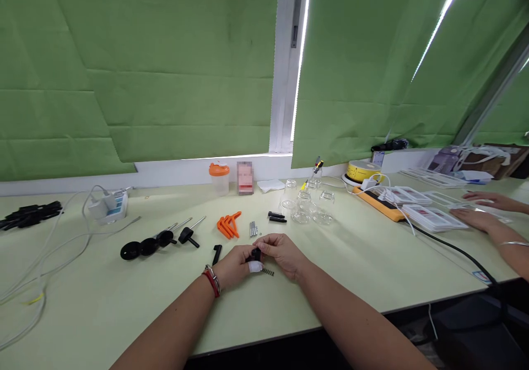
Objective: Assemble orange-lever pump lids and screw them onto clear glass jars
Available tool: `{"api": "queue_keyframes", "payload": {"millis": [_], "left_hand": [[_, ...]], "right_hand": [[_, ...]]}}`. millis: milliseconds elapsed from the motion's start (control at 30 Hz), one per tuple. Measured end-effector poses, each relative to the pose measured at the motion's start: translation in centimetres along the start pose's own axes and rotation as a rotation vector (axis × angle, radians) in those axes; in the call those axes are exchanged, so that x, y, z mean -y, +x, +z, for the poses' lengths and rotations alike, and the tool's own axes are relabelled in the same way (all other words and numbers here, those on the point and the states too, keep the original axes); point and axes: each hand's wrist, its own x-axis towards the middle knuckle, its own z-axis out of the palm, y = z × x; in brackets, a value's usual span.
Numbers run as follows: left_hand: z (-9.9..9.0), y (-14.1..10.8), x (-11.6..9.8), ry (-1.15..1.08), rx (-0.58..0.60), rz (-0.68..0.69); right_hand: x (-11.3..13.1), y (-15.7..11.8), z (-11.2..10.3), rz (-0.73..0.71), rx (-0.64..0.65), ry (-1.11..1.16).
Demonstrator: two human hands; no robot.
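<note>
Left hand point(236, 266) and right hand point(286, 254) meet just below the centre of the frame, low over the bench point(351, 271). Curled fingers of the left one grip a small black part point(256, 254), and its thumb wears a white wrap point(255, 267). Thumb and forefinger of the right one are bent together against the top of that part; whether they pinch it or something tiny, I cannot tell. A thin spring point(268, 272) lies on the bench just beside the left thumb, between the two hands.

Near the left wrist, slightly above it in the frame, lies a black handle point(217, 254). Higher up, around the middle, are several orange pieces point(228, 225) in a row, a few metal pins point(253, 229) side by side, and two dark clips point(276, 217). Black-headed tools point(149, 246) with metal rods spread to the left of centre. Clear glasses point(323, 207) stand right of the clips. At the right edge of the frame, well apart, another person's hands point(474, 218) rest by white frames point(433, 217).
</note>
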Motion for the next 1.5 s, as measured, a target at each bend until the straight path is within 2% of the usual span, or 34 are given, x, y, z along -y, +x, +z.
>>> {"api": "queue_keyframes", "payload": {"millis": [167, 267, 333, 533, 700, 800, 1000, 1100, 1267, 1500], "left_hand": [[0.0, -0.1, -0.3, -0.002, 0.006, -0.005], [-0.2, -0.2, -0.5, -0.006, 0.008, -0.013], [-0.5, -0.3, -0.5, -0.006, 0.003, -0.024], [-1.3, -0.6, -0.3, -0.001, -0.044, -0.064], [-1.3, -0.5, -0.2, 0.008, -0.035, -0.08], [-1.3, -0.6, -0.3, 0.018, -0.033, -0.076], [-1.0, -0.4, -0.2, 0.052, -0.05, -0.057], [-0.9, -0.3, -0.2, 0.074, -0.061, -0.046], [-0.7, -0.2, -0.5, 0.103, -0.07, -0.033], [-0.6, -0.1, -0.7, 0.121, -0.073, -0.02]], "right_hand": [[0.1, 0.1, 0.1, -0.008, 0.009, -0.015], [0.4, -0.1, -0.3, -0.03, -0.009, -0.131], [0.7, -0.3, -0.8, -0.056, 0.0, -0.298], [0.7, -1.1, -1.5, -0.137, 0.188, -0.921], [0.6, -0.8, -1.3, -0.27, 0.078, -1.248], [0.5, -0.4, -1.4, -0.266, 0.01, -1.178], [0.2, 0.3, -0.8, -0.384, -0.135, -0.631], [0.3, 0.3, -0.1, -0.473, -0.14, -0.457], [0.6, -0.4, 0.7, -0.591, -0.1, -0.56], [1.2, -0.8, 1.0, -0.66, -0.111, -0.691]]}}
